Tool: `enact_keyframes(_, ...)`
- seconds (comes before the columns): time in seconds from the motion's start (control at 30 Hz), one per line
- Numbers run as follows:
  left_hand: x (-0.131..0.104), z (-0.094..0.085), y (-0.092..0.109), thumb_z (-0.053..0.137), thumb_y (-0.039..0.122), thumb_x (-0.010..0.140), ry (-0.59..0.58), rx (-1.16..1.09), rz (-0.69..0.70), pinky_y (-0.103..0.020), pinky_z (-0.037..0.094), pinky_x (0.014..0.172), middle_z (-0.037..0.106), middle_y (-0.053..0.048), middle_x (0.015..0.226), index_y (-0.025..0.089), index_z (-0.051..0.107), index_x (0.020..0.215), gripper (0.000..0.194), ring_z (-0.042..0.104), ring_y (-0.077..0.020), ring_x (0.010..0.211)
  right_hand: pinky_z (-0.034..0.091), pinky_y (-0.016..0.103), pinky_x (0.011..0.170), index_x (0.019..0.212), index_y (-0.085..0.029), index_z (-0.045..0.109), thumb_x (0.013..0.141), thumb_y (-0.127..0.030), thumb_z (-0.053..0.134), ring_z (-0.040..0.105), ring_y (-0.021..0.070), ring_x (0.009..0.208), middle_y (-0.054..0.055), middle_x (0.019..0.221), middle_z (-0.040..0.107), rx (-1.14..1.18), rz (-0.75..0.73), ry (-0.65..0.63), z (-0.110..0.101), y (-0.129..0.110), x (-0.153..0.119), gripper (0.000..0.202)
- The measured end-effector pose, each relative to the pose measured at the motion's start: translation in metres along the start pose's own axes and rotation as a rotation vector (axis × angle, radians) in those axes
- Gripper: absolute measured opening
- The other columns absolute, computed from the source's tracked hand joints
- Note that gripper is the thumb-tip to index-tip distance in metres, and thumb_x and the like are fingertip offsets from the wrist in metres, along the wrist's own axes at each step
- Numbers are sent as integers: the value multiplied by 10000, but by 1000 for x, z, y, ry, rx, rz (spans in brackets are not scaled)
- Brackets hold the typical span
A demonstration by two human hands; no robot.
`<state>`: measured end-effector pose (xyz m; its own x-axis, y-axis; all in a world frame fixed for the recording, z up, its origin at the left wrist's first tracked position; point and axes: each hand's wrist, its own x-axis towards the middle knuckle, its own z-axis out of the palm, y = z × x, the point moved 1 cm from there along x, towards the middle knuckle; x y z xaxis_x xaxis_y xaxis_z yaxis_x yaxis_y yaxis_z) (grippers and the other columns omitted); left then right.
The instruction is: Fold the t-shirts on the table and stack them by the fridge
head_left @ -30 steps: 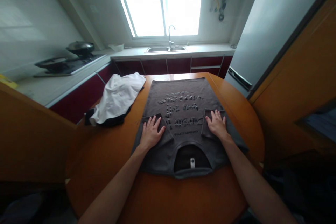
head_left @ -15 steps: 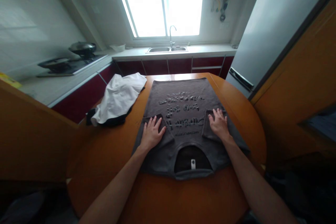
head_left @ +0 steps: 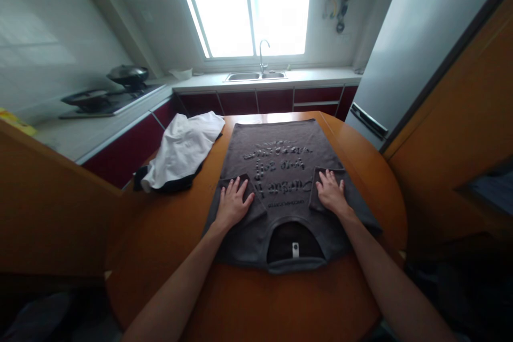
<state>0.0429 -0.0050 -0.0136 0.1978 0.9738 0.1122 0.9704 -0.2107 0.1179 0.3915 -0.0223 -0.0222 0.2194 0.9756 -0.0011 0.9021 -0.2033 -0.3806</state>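
Note:
A dark grey T-shirt with raised black lettering lies spread flat, its neck opening and white label toward me. Both sleeves are folded inward over the front. My left hand rests palm down on the left sleeve, fingers spread. On the right sleeve lies my right hand, also flat with its fingers apart. Neither hand grips the cloth.
The shirt lies on a round wooden table. White and black clothing is heaped at the table's left edge. Beyond stand a counter with a sink, a stove with pans at left, and a fridge at right.
My right hand has shifted very slightly to the left on the sleeve. The left hand and the shirt stay practically where they were.

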Motion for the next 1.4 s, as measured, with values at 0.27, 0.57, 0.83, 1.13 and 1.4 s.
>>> enact_keyframes(0.27,-2,-18,15,538,432,977,218,-159,56,-598,207,1225,298,-130,1649,218,487,1501,568,191,-353,1543,315,493,1193,1270,-82,658,920,-235,411,440,285,1426,199,1476,540,380,-108,396,-17,0,5,455)
enact_keyframes(0.57,-47,-109,37,607,394,968,-163,-586,536,-276,519,755,702,-71,1007,201,755,1168,315,661,-169,824,559,357,801,1045,-198,736,922,-322,571,682,233,929,87,1051,731,622,-401,385,-93,3,-65,240)
enact_keyframes(0.83,-130,-87,22,617,306,980,-191,-314,673,-258,480,764,678,-43,957,267,766,1092,191,628,-164,860,554,353,838,1004,-251,741,933,-217,591,660,221,941,64,1012,691,409,-615,114,-54,44,-151,170)
enact_keyframes(1.13,-155,-65,5,513,104,980,-13,-138,771,-354,524,945,673,-70,1202,256,590,1370,426,625,-199,1063,488,410,905,1099,-261,699,927,-135,598,604,237,1003,52,1059,685,106,-753,39,-46,68,-163,236)
enact_keyframes(1.4,-159,-63,-17,418,-32,899,1,23,658,-407,429,1126,529,-31,1472,343,403,1543,745,457,-233,1360,434,409,921,1168,-245,680,926,-85,544,592,227,954,49,1036,687,-100,-815,90,-51,70,-165,320)
